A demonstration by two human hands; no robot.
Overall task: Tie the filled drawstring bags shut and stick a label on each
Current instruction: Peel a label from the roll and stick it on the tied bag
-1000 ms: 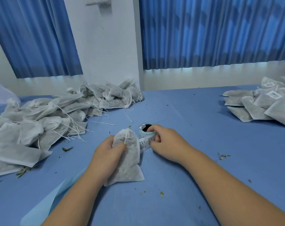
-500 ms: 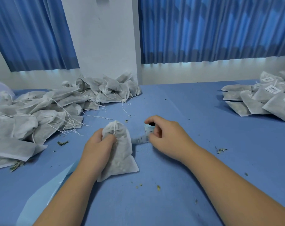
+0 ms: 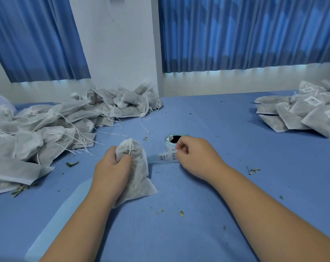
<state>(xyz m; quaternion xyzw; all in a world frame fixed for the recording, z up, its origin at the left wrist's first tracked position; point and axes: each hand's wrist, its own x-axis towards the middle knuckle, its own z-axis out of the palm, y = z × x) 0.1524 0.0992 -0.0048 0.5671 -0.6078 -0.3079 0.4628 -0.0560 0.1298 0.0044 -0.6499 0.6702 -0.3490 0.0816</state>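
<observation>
Loose white fabric bags [image 3: 47,127] heaped left, labelled bags [image 3: 302,114] right, left grip [image 3: 111,167] clasping one filled bag [image 3: 138,169], right grip [image 3: 196,157] pinching white label strip [image 3: 167,156]

Print on label strip [image 3: 167,157] unreadable; label roll [image 3: 168,144] partly behind right hand [image 3: 196,157].

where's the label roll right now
Head view: the label roll sits mid-table just beyond the right hand, which pinches its strip, right of the bag the left hand grips.
</observation>
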